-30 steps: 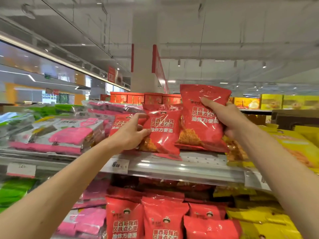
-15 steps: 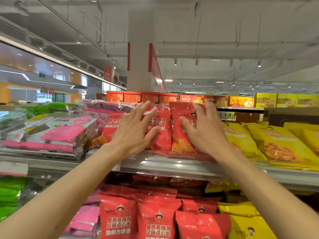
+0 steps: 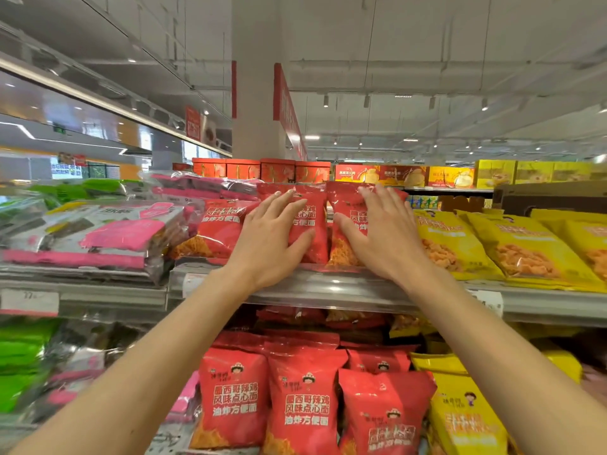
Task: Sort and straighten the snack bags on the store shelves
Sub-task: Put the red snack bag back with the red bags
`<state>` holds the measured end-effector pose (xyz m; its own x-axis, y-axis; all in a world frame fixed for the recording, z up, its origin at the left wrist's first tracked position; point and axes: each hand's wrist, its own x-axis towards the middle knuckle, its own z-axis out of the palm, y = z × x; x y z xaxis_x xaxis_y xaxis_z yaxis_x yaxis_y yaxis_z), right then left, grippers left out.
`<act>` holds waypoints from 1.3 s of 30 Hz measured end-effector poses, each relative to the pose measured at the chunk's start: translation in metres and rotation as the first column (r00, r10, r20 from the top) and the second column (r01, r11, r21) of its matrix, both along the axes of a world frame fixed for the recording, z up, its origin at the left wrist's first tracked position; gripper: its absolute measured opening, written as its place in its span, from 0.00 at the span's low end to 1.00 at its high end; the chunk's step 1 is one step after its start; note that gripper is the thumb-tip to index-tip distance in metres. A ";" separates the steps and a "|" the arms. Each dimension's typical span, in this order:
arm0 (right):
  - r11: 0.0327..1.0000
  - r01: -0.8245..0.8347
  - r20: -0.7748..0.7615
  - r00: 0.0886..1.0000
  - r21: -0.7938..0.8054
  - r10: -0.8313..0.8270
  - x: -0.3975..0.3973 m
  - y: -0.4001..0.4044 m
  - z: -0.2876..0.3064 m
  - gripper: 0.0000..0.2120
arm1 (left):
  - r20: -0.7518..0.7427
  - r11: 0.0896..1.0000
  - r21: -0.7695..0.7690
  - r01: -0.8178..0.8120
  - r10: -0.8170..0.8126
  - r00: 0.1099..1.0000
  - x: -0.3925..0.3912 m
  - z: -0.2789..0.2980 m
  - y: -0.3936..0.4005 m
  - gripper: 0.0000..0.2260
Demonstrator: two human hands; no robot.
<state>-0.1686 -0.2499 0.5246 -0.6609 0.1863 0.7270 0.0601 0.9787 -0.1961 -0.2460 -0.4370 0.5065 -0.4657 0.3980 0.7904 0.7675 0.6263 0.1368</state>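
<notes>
1. Covering much of two upright red snack bags on the upper shelf: both hands, so only parts of the print on each bag can be read.
2. Hidden under the left hand: the left half of the left red bag; top seam and right-hand lettering visible.
3. Hidden under the right hand: the middle and right of the right red bag; noodle picture showing at its lower left corner.
4. Blurred at 9 o'clock: pink-and-clear packs lying flat on the same level, green packs below them smeared beyond reading.
5. Cut off at 3 o'clock: yellow snack bags, leaning back, the outermost running past the frame edge.
6. Half hidden behind the two bags: another red bag tilted at 9 o'clock of the left hand.
7. Left hand: spread wide and flat, fingers straight, pressed against the front of the left bag, thumb out toward 3 o'clock along its lower part.
8. Right hand: spread wide and flat, fingertips up at the top seam of the right bag, thumb pointing to 9 o'clock across its front.
9. Standing side by side, the two pressed bags, edges touching or nearly so between the thumbs; cannot tell which.
10. Lower shelf at 6 o'clock: more red bags upright, a yellow bag beside them at 4 o'clock.
</notes>
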 end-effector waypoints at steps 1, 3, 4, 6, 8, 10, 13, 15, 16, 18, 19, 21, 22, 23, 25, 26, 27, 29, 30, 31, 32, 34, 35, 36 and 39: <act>1.000 -0.002 -0.026 1.000 0.007 0.002 0.005 -0.003 -0.001 0.36 | -0.027 0.999 0.029 0.019 -0.018 0.999 0.005 -0.004 -0.003 0.26; 1.000 -0.016 -0.093 0.995 0.014 0.017 0.016 -0.008 -0.006 0.34 | -0.089 0.993 0.097 0.063 -0.055 0.995 0.017 -0.013 -0.010 0.24; 0.999 -0.033 -0.138 0.990 0.021 0.036 0.024 -0.011 -0.011 0.33 | -0.096 0.985 0.140 0.103 -0.090 0.991 0.024 -0.018 -0.014 0.23; 0.995 -0.091 -0.233 0.968 0.039 0.097 0.044 -0.019 -0.029 0.29 | -0.056 0.961 0.205 0.188 -0.180 0.982 0.041 -0.035 -0.023 0.21; 0.986 -0.166 -0.284 0.944 0.030 0.167 0.066 -0.028 -0.055 0.26 | 0.008 0.940 0.236 0.246 -0.255 0.967 0.059 -0.063 -0.032 0.20; 0.977 -0.211 -0.266 0.943 -0.010 0.201 0.088 -0.035 -0.087 0.24 | 0.079 0.928 0.253 0.273 -0.301 0.950 0.074 -0.095 -0.039 0.21; 0.967 -0.231 -0.184 0.961 -0.109 0.209 0.116 -0.043 -0.142 0.23 | 0.198 0.919 0.266 0.290 -0.346 0.917 0.091 -0.150 -0.049 0.22; 0.952 -0.227 -0.119 0.971 -0.204 0.206 0.133 -0.047 -0.178 0.24 | 0.282 0.916 0.274 0.293 -0.368 0.886 0.102 -0.183 -0.055 0.22; 0.944 -0.217 -0.083 0.976 -0.250 0.203 0.141 -0.048 -0.195 0.25 | 0.323 0.919 0.270 0.287 -0.367 0.872 0.108 -0.199 -0.058 0.23; 0.920 -0.177 -0.001 0.982 -0.349 0.189 0.155 -0.050 -0.230 0.27 | 0.427 0.932 0.256 0.255 -0.346 0.835 0.121 -0.230 -0.063 0.25; 0.906 -0.149 0.036 0.983 -0.397 0.178 0.162 -0.050 -0.247 0.27 | 0.473 0.940 0.243 0.239 -0.330 0.817 0.128 -0.245 -0.065 0.26; 0.880 -0.104 0.091 0.982 -0.464 0.164 0.176 -0.049 -0.277 0.27 | 0.548 0.952 0.225 0.208 -0.300 0.781 0.143 -0.272 -0.068 0.25; 0.868 -0.081 0.121 0.980 -0.490 0.159 0.183 -0.048 -0.291 0.27 | 0.588 0.954 0.228 0.195 -0.294 0.753 0.150 -0.284 -0.068 0.24; 0.857 -0.054 0.156 0.976 -0.513 0.155 0.191 -0.047 -0.305 0.26 | 0.631 0.957 0.227 0.182 -0.287 0.721 0.157 -0.295 -0.069 0.23; 0.831 -0.011 0.206 0.967 -0.556 0.150 0.208 -0.045 -0.326 0.25 | 0.694 0.964 0.200 0.175 -0.266 0.670 0.172 -0.313 -0.069 0.25; 0.819 0.012 0.223 0.964 -0.573 0.141 0.216 -0.042 -0.335 0.25 | 0.713 0.969 0.180 0.171 -0.249 0.656 0.179 -0.320 -0.068 0.25; 0.808 0.043 0.245 0.961 -0.588 0.127 0.224 -0.039 -0.343 0.26 | 0.727 0.973 0.163 0.166 -0.232 0.646 0.186 -0.326 -0.066 0.25; 0.788 0.095 0.283 0.953 -0.609 0.104 0.240 -0.032 -0.357 0.27 | 0.755 0.977 0.144 0.156 -0.210 0.621 0.200 -0.334 -0.059 0.26; 0.777 0.112 0.293 0.951 -0.620 0.097 0.248 -0.028 -0.362 0.27 | 0.768 0.977 0.145 0.156 -0.210 0.604 0.207 -0.337 -0.055 0.27; 0.763 0.124 0.297 0.951 -0.635 0.092 0.255 -0.023 -0.367 0.26 | 0.779 0.977 0.144 0.155 -0.208 0.591 0.213 -0.340 -0.050 0.27; 0.746 0.130 0.293 0.952 -0.653 0.090 0.263 -0.017 -0.371 0.26 | 0.788 0.979 0.138 0.153 -0.202 0.582 0.219 -0.342 -0.044 0.28; 0.716 0.131 0.278 0.956 -0.686 0.091 0.281 -0.002 -0.377 0.25 | 0.806 0.982 0.120 0.142 -0.180 0.564 0.233 -0.346 -0.027 0.28; 0.699 0.139 0.280 0.956 -0.701 0.092 0.291 0.009 -0.380 0.24 | 0.812 0.983 0.112 0.143 -0.174 0.557 0.241 -0.348 -0.017 0.29; 0.688 0.148 0.286 0.954 -0.711 0.090 0.302 0.020 -0.383 0.24 | 0.814 0.983 0.106 0.150 -0.172 0.554 0.250 -0.351 -0.006 0.29; 0.674 0.172 0.274 0.961 -0.718 0.048 0.342 0.058 -0.393 0.28 | 0.816 0.978 0.117 0.171 -0.193 0.545 0.285 -0.354 0.042 0.32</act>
